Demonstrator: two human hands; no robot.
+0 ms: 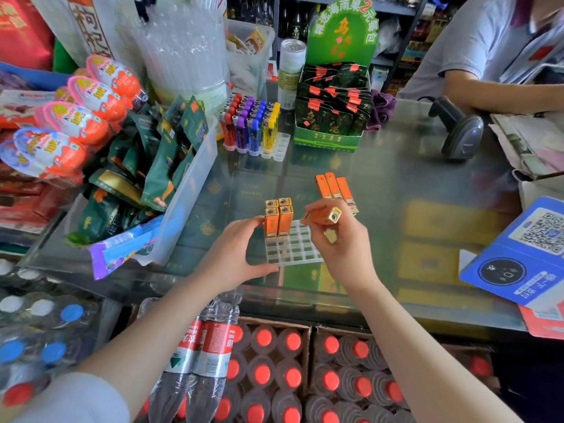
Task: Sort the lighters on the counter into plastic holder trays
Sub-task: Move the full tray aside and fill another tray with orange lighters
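A clear plastic holder tray (293,248) lies on the glass counter in front of me. Several orange lighters with gold tops (278,218) stand upright in its far left corner. My left hand (241,251) grips the tray's left edge, thumb at its front edge and fingers against the standing lighters. My right hand (338,242) holds one orange lighter (322,215) tilted on its side above the tray's right part. Three more orange lighters (334,189) lie flat on the counter behind my right hand. Farther back, a second tray (279,146) holds red, purple, blue and yellow lighters (250,123).
A bin of green snack packs (189,175) sits to the left, a green display box (331,117) at the back. A barcode scanner (460,132) and a person's arm (500,90) are at the right. A blue QR payment stand (525,251) sits near right. Bottled drinks (274,370) stand below the counter.
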